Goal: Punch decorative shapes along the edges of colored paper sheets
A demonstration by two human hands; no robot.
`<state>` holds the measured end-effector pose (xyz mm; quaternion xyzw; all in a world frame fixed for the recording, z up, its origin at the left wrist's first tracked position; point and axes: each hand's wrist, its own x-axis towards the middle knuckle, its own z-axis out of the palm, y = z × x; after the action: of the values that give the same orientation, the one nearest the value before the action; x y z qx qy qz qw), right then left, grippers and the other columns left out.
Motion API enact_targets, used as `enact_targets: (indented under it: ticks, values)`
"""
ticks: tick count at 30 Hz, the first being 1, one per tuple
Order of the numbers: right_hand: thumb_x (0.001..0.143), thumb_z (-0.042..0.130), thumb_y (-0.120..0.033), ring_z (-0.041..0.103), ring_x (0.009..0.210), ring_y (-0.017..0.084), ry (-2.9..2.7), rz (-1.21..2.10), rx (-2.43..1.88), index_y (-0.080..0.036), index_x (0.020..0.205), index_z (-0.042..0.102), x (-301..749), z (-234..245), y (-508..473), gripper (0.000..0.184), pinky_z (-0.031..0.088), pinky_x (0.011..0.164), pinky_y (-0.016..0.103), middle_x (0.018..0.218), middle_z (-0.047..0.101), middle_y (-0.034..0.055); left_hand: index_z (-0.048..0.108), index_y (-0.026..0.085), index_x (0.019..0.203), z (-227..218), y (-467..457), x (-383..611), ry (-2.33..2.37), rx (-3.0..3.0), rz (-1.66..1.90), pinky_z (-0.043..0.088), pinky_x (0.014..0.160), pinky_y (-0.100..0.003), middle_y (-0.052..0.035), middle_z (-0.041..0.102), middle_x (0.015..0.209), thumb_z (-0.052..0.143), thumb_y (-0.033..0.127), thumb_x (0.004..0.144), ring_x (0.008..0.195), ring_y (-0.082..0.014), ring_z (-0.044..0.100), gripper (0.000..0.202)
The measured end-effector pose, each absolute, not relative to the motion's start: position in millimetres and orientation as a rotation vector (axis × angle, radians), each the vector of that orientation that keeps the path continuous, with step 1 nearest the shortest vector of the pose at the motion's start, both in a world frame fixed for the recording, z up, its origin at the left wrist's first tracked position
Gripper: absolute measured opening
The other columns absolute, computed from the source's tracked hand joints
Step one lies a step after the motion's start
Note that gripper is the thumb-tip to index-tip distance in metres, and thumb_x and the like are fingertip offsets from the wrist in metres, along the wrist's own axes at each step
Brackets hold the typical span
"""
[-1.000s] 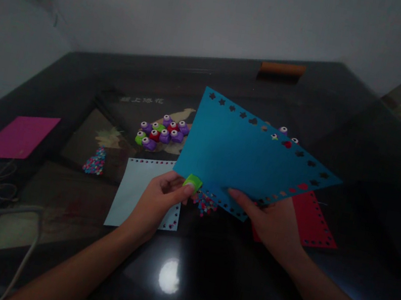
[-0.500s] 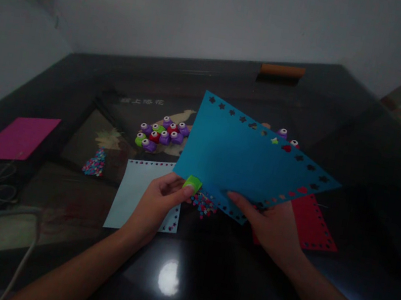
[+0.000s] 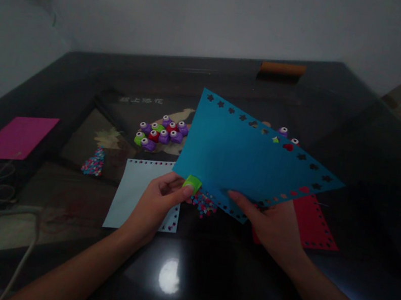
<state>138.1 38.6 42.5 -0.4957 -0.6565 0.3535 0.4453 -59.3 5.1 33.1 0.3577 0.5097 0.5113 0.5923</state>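
Observation:
My left hand [image 3: 158, 201] is closed on a green craft punch [image 3: 192, 183], with the thumb pressed on it at the lower left edge of a blue sheet of paper [image 3: 238, 151]. My right hand [image 3: 275, 227] pinches the same sheet by its lower edge, thumb on top. Star-shaped holes run along the sheet's far and near right edges. Below it lies a small heap of paper confetti [image 3: 204, 206], partly covered by the sheet. A pale blue sheet [image 3: 136, 185] with punched edges lies under my left forearm and hand. A red punched sheet [image 3: 313, 222] lies behind my right hand.
Several purple, green and red punches [image 3: 164, 136] stand together beyond the pale sheet, with more [image 3: 283, 132] behind the blue one. A second confetti heap [image 3: 94, 163] and a pink sheet [image 3: 16, 138] lie to the left. An orange-brown roll [image 3: 282, 69] rests near the wall.
Both hands hold the punch and blue sheet almost where they were. The sheet's far right corner has shifted very slightly right; the view has moved a little.

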Motion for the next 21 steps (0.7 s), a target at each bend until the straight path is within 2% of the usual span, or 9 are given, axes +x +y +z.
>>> enact_targets:
  ticks: [5, 11, 21]
  values:
    - [0.073, 0.070, -0.033, 0.058, 0.116, 0.030, -1.624, 0.877, -1.236, -0.026, 0.090, 0.072, 138.1, 41.5, 38.5, 0.019, 0.041, 0.103, 0.053, 0.098, 0.073, 0.0058, 0.070, 0.018, 0.082, 35.8, 5.2, -58.1, 1.201, 0.828, 1.189, 0.045, 0.066, -0.024, 0.0004, 0.066, 0.072, 0.079, 0.039, 0.066, 0.065, -0.0125, 0.057, 0.028]
    - [0.073, 0.070, -0.031, 0.059, 0.115, 0.029, -1.627, 0.882, -1.243, -0.024, 0.104, 0.069, 138.7, 42.5, 37.9, 0.032, 0.043, 0.103, 0.051, 0.115, 0.068, 0.0077, 0.069, 0.018, 0.077, 35.2, 5.6, -59.7, 1.214, 0.867, 1.180, 0.043, 0.063, -0.024, 0.0013, 0.062, 0.065, 0.077, 0.042, 0.068, 0.063, -0.0124, 0.054, 0.027]
    - [0.074, 0.069, -0.031, 0.057, 0.119, 0.030, -1.684, 0.833, -1.229, -0.025, 0.109, 0.067, 139.1, 44.0, 38.3, 0.035, 0.041, 0.105, 0.053, 0.117, 0.067, 0.0071, 0.069, 0.018, 0.080, 34.8, 5.3, -60.7, 1.244, 0.894, 1.166, 0.040, 0.061, -0.024, 0.0001, 0.064, 0.070, 0.076, 0.042, 0.069, 0.062, -0.0123, 0.052, 0.027]
